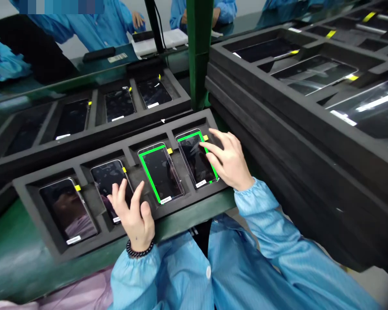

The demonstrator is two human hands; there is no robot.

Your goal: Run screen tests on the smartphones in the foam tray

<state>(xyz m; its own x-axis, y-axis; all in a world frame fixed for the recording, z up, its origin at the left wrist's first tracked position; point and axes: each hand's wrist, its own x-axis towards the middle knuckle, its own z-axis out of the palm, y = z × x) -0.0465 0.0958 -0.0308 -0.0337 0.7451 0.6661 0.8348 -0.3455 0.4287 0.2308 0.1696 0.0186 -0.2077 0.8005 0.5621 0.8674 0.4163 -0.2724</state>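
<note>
A black foam tray [213, 116] in front of me holds several smartphones with yellow tabs and white labels. On the rightmost phone [194, 157], a green band is lit along the top and right edges, with small squares down the left. My right hand [228, 157] is over its right edge, fingers spread; a fingertip is at the glass, but I cannot tell if it touches. The neighbouring phone [160, 172] shows green along its top and left edges. My left hand [132, 215], fingers apart, hovers by a dark phone [108, 185]. At far left lies another dark phone [66, 211].
Behind is another foam tray [183, 92] of phones. Stacked black trays [245, 103] rise high on the right, close to my right arm. A green post [198, 51] stands beyond. Co-workers in blue smocks [90, 26] sit across the green bench [16, 241].
</note>
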